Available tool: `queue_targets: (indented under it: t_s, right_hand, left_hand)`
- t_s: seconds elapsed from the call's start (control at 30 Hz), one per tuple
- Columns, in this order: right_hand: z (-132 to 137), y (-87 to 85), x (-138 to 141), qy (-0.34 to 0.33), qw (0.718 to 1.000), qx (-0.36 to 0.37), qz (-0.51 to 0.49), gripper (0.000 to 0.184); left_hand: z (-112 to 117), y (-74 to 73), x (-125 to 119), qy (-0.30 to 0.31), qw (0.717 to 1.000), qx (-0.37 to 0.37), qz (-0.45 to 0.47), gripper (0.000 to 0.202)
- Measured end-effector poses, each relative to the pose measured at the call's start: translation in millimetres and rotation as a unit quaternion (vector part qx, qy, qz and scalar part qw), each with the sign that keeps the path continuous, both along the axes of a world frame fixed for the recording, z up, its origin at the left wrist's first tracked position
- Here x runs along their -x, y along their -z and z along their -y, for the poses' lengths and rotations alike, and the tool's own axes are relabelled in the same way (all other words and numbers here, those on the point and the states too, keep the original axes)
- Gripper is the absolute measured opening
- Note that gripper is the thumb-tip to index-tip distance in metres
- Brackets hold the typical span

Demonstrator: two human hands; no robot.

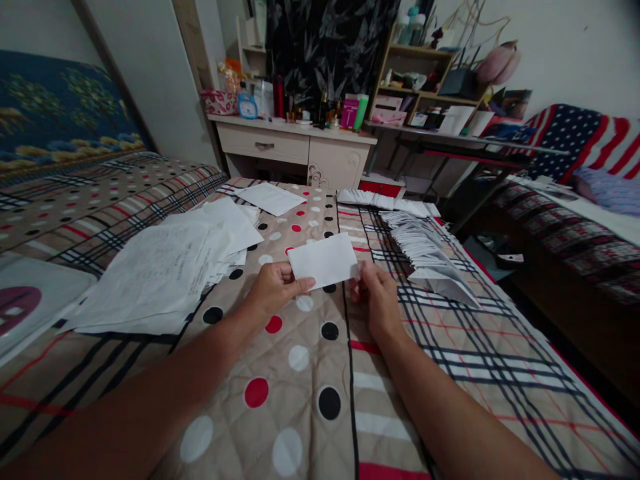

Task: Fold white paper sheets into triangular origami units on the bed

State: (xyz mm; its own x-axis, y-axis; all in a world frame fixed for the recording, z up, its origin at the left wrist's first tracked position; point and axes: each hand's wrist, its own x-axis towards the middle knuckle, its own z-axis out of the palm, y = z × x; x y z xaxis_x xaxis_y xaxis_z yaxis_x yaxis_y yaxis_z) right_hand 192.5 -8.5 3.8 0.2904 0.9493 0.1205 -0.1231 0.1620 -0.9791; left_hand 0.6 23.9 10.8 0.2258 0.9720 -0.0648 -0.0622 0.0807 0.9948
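Above the bed I hold a small white rectangle of paper, tilted up a little and seemingly folded. My left hand pinches its lower left corner, thumb on top. At the right edge my right hand is closed, fingers curled against the corner; its fingertips are partly hidden. Left of my hands lies a loose heap of white sheets, some with print showing through. Farther off rests a flat stack of white paper. To the right, a row of folded white papers leans in a fanned line.
Under everything is a quilted bedspread with dots and plaid. Another bundle of folded papers lies near its far edge. A white case sits at the left. A dresser with bottles stands behind the bed, and a desk beside it.
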Motion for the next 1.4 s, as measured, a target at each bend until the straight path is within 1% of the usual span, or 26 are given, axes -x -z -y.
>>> queue_targets:
  t_s: [0.03, 0.1, 0.2, 0.27, 0.3, 0.37, 0.47, 0.5, 0.53, 0.57, 0.67, 0.73, 0.87, 0.97, 1.03, 1.1, 1.2, 1.27, 1.33, 1.4]
  right_hand:
    - [2.5, -0.5, 4.0, -0.009, 1.0, 0.015, 0.023, 0.039]
    - [6.2, -1.4, 10.8, -0.016, 0.998, 0.04, 0.044, 0.039]
    - [9.1, -2.4, 18.1, -0.071, 0.995, 0.061, 0.03, 0.035]
    - [10.1, -3.2, 22.7, -0.096, 0.994, 0.059, 0.009, 0.034]
    - [10.7, -3.7, 25.1, -0.096, 0.994, 0.053, -0.003, 0.034]
    - [12.5, -5.2, 29.7, -0.084, 0.995, 0.039, -0.019, 0.034]
    - [16.3, -7.4, 34.7, -0.077, 0.997, 0.021, 0.007, 0.034]
    - [17.5, -7.8, 35.6, -0.076, 0.997, 0.016, 0.025, 0.035]
    - [18.4, -7.9, 36.2, -0.074, 0.996, 0.01, 0.045, 0.036]
    - [19.1, -7.6, 36.4, -0.072, 0.995, 0.002, 0.065, 0.037]
    - [19.1, -5.4, 36.1, -0.061, 0.991, -0.025, 0.118, 0.038]
    - [18.3, -3.5, 35.8, -0.057, 0.987, -0.036, 0.146, 0.038]
    - [17.1, -2.6, 35.3, -0.062, 0.981, -0.037, 0.178, 0.037]
    - [16.3, -4.4, 33.0, -0.065, 0.98, -0.037, 0.187, 0.036]
    - [15.6, -5.8, 29.9, -0.054, 0.982, -0.037, 0.179, 0.037]
    - [14.8, -6.4, 26.1, -0.036, 0.985, -0.037, 0.167, 0.037]
    - [14.0, -5.0, 21.6, -0.014, 0.988, -0.041, 0.151, 0.039]
    - [13.6, -3.2, 20.0, -0.01, 0.99, -0.042, 0.135, 0.039]
    - [12.9, -1.8, 19.3, -0.012, 0.995, -0.036, 0.097, 0.038]
    - [12.4, -2.1, 18.9, -0.014, 0.999, -0.023, 0.032, 0.037]
  left_hand:
    - [-0.7, 0.9, -0.3, -0.003, 1.0, -0.008, 0.0, 0.029]
    - [-2.7, 3.1, -0.7, -0.03, 0.999, -0.03, 0.01, 0.024]
    - [-5.2, 6.2, -1.3, -0.105, 0.99, -0.06, 0.074, 0.025]
    - [-4.1, 6.9, -3.2, -0.132, 0.981, -0.071, 0.119, 0.027]
    - [-2.2, 6.8, -5.0, -0.133, 0.98, -0.072, 0.13, 0.027]
    - [3.8, 5.7, -10.3, -0.103, 0.985, -0.071, 0.121, 0.027]
    - [14.4, 3.5, -19.7, 0.004, 0.994, -0.076, 0.083, 0.023]
    - [17.0, 3.0, -22.2, 0.028, 0.994, -0.081, 0.072, 0.021]
    - [18.9, 2.6, -24.1, 0.037, 0.993, -0.087, 0.063, 0.02]
    - [19.9, 2.5, -25.3, 0.032, 0.994, -0.091, 0.057, 0.019]
    - [19.6, 3.3, -25.9, -0.005, 0.995, -0.083, 0.048, 0.016]
    - [18.9, 3.7, -25.6, -0.014, 0.996, -0.078, 0.046, 0.017]
    - [20.0, 1.3, -25.9, -0.031, 0.996, -0.075, 0.038, 0.013]
    - [18.1, -2.6, -22.7, -0.052, 0.998, -0.046, 0.007, 0.018]
    - [13.3, -4.1, -16.7, -0.068, 0.997, -0.022, -0.009, 0.021]
    - [6.8, -3.8, -8.7, -0.084, 0.996, -0.017, -0.009, 0.021]
    - [-1.2, -0.3, 2.0, -0.08, 0.995, -0.052, 0.005, 0.017]
    - [-3.7, 2.6, 5.5, -0.073, 0.995, -0.061, 0.019, 0.016]
    - [-5.5, 5.1, 6.5, -0.074, 0.995, -0.052, 0.041, 0.015]
    - [-8.5, 7.0, 6.9, -0.102, 0.991, -0.034, 0.083, 0.013]
